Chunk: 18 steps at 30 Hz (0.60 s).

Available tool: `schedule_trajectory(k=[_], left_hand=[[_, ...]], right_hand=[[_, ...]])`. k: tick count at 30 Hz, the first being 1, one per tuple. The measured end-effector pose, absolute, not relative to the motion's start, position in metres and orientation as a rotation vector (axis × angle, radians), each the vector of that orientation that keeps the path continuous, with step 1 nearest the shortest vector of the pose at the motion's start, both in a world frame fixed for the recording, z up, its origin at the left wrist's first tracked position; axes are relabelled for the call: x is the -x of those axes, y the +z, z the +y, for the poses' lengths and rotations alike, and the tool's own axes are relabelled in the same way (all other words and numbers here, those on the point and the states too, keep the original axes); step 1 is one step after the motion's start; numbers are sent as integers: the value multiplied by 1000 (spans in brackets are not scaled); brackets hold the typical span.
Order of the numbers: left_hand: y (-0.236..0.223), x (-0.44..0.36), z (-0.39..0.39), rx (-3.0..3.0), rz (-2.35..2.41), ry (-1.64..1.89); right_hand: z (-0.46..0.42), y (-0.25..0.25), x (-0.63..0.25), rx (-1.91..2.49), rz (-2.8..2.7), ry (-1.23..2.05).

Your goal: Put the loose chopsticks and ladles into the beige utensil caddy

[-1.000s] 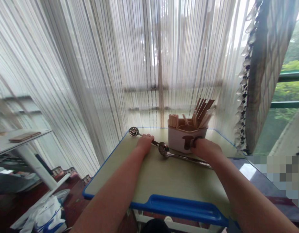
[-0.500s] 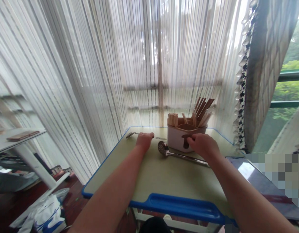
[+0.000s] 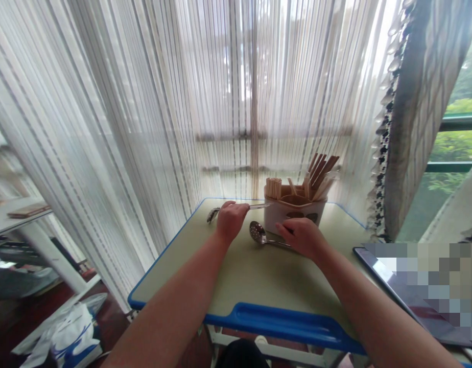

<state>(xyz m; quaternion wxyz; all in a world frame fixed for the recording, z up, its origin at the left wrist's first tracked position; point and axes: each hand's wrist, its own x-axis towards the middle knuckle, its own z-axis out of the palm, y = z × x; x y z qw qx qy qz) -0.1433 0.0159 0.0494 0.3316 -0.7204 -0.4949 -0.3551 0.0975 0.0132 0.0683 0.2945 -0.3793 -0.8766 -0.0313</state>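
My left hand is closed around the handle of a metal serving spoon, whose head sticks out on the left. The handle's thin end reaches right, in front of the utensil caddy. A slotted spoon lies on the table, bowl to the left, with its handle running under my right hand. The fingers of that hand are curled just before the caddy; what they hold, if anything, is hidden. Chopsticks and pale wooden sticks stand in the caddy.
The small table has a blue rim and a blue front tray. A dark tablet-like screen lies at the right. Sheer curtains hang behind. At left are another table and a white plastic bag on the floor.
My left hand has raised the serving spoon's handle slightly and shifted it right, turning its head. My right hand has moved left and down from the caddy's front toward the slotted spoon's handle.
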Motion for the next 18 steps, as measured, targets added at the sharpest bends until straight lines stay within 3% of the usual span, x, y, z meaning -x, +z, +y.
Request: schedule_trajectory(k=[6, 13, 18], left_hand=[[52, 137, 12, 1906, -1208, -948], [51, 132, 10, 1992, -1090, -935], [53, 126, 7, 2148, -1074, -828]], right_hand=[[20, 67, -97, 1051, -2356, 187], [23, 54, -85, 895, -2066, 903], [20, 50, -77, 890, -1876, 1116]])
